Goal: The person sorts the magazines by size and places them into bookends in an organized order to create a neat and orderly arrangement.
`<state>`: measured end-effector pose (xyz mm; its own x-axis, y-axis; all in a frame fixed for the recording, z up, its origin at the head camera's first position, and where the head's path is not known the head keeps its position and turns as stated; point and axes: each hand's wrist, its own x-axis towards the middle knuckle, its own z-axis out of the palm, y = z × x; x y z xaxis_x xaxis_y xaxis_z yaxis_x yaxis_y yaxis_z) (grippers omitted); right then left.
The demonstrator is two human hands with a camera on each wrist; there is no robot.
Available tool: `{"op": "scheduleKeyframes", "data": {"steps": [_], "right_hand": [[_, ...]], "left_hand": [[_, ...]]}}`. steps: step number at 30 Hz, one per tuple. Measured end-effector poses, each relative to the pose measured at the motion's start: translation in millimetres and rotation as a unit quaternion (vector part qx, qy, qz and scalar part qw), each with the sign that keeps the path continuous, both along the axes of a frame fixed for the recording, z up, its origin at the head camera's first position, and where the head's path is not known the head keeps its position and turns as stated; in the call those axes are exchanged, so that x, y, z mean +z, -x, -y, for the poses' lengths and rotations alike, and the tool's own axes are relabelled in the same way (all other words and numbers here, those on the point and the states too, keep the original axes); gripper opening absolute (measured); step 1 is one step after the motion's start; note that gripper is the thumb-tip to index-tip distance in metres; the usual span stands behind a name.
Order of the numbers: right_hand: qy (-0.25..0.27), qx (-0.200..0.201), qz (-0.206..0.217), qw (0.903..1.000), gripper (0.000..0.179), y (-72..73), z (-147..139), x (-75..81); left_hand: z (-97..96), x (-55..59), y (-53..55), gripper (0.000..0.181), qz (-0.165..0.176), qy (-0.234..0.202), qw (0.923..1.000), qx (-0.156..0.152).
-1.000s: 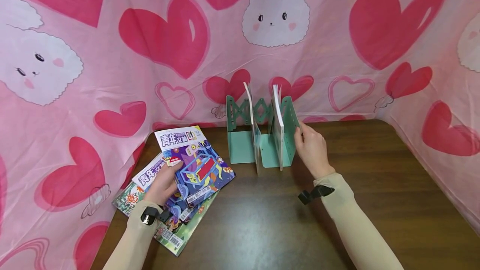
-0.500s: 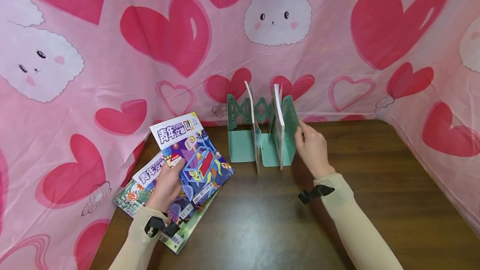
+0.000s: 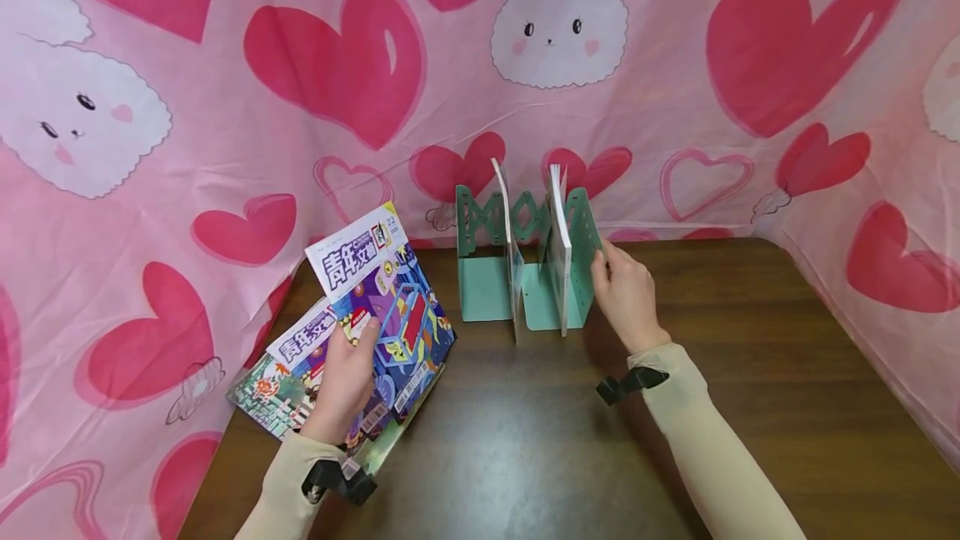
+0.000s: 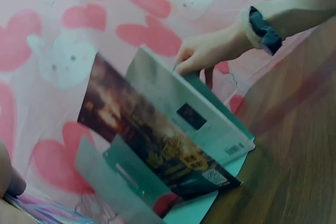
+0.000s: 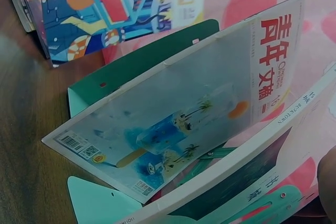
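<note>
My left hand (image 3: 345, 377) grips a purple-blue magazine (image 3: 408, 319) by its left side, thumb on the cover, raised and tilted over other magazines. My right hand (image 3: 626, 294) holds the right end panel of a green expandable book rack (image 3: 483, 290), thumb on the near side. Two publications stand upright in the rack: a pale blue magazine (image 5: 184, 114) with a popsicle cover, and a thicker white-spined one (image 3: 558, 232) near the right panel. In the left wrist view the first one's dark brown back cover (image 4: 142, 124) shows. The left fingers beneath the held magazine are hidden.
Under the held magazine lie another purple one (image 3: 303, 336) and a green-covered one (image 3: 270, 394), at the left of the brown wooden table (image 3: 517, 448). A pink heart-and-rabbit cloth (image 3: 465, 57) hangs behind the rack and at both sides.
My left hand has lifted the top purple magazine and tilted it more upright, its right edge shifting slightly left. My right hand stays on the rack's right panel.
</note>
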<state>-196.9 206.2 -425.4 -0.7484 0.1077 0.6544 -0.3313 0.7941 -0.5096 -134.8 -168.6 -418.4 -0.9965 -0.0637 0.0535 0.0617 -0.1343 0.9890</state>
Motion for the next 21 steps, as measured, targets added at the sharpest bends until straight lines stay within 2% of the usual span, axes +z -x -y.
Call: {"op": "scheduleKeyframes", "data": {"steps": [4,9,13,15,18,21], "right_hand": [[0.002,-0.003,0.000,1.0000,0.031,0.2,0,-0.2],[0.006,0.002,0.000,1.0000,0.031,0.5,1,-1.1],[0.006,-0.001,-0.006,1.0000,0.031,0.8,1,-2.5],[0.007,-0.003,-0.008,0.9999,0.031,0.8,1,-3.1],[0.010,-0.005,-0.009,0.9999,0.031,0.9,1,-3.1],[0.014,-0.003,-0.008,0.9999,0.031,0.9,2,-2.0]], "left_hand": [[-9.3,7.7,-11.6,0.053,-0.030,0.071,0.9969,0.015],[-22.5,10.0,-27.7,0.052,-0.085,0.159,0.9820,0.057],[-36.5,10.4,-40.3,0.051,-0.136,0.187,0.9696,0.081],[-43.8,12.1,-46.4,0.050,-0.148,0.198,0.9649,0.088],[-54.7,14.7,-54.2,0.050,-0.151,0.195,0.9655,0.085],[-64.9,15.7,-60.9,0.051,-0.153,0.175,0.9697,0.075]]}}
